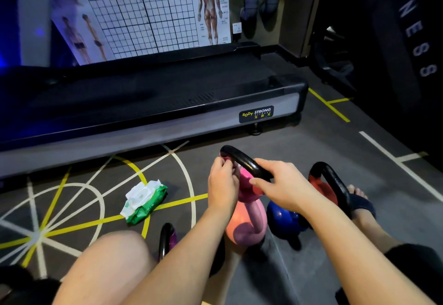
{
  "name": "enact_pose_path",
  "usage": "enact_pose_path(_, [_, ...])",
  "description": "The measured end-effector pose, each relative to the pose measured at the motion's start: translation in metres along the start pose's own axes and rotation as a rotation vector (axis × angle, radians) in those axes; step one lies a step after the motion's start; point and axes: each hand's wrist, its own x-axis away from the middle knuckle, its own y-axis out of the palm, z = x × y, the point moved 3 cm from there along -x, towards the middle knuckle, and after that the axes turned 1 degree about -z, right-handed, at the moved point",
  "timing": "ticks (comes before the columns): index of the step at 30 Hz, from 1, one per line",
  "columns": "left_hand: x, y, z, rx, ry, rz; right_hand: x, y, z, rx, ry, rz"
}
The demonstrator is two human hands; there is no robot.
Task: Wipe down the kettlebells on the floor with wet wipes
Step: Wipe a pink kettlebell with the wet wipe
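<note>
Knee (115, 256) at seven o'clock; heavy, rigid pink kettlebell (249, 228), slick handle (242, 160): right hand (280, 182) grips its top, left hand (221, 184) pinches its eleven-o'clock end

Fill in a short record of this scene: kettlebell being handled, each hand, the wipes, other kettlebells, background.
Handled: pink kettlebell
Left hand: curled at its handle's left end; wipe not discernible
Right hand: grips handle's right side
Wipes: green wet wipes pack, on floor, left of the hands
Others: red kettlebell, blue kettlebell, purple kettlebell
Background: treadmill
</note>
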Motion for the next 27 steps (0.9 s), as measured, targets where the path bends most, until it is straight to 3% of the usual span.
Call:
enact_pose_path(10, [0.008,0.001,0.003,-0.006,-0.063,-0.043,0.003,-0.003,0.002,-0.032,0.013,-0.02])
enact_pose_path(18, [0.008,-0.004,-0.001,-0.326,0.176,-0.023,0.0,0.004,0.005,-0.05,0.025,-0.014])
enact_pose_path(27, [-0.002,-0.022,0.006,0.01,-0.044,0.235,0.0,0.0,0.011,-0.063,0.038,0.022])
